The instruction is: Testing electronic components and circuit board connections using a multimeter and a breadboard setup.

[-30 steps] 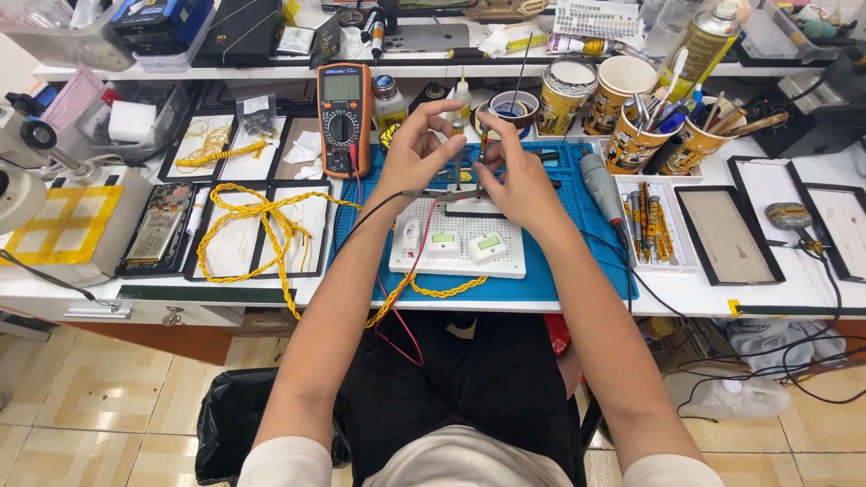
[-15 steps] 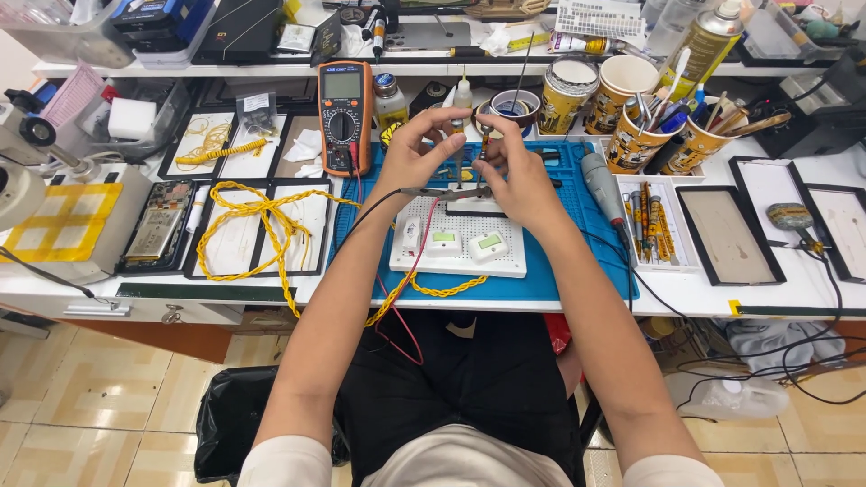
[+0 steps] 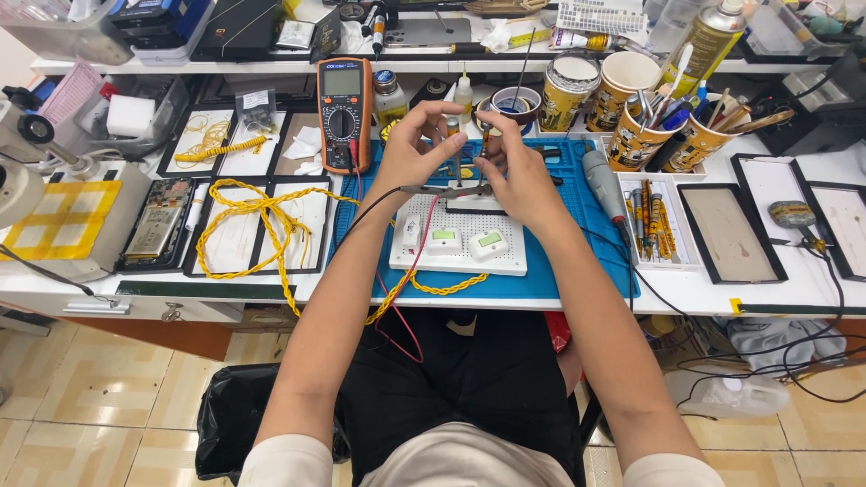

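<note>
Hands meet above the blue work mat (image 3: 591,261): our left hand (image 3: 410,153) pinches a small cylindrical part (image 3: 453,126) between thumb and fingertips, raised over the white perforated board (image 3: 460,248). Our right hand (image 3: 514,176) grips a thin dark probe (image 3: 485,140) upright, just beside that part. We see the orange multimeter (image 3: 344,113) standing to the left, near tangled yellow cable (image 3: 262,212).

Bright, even light; sharp, edges slightly curved.
</note>
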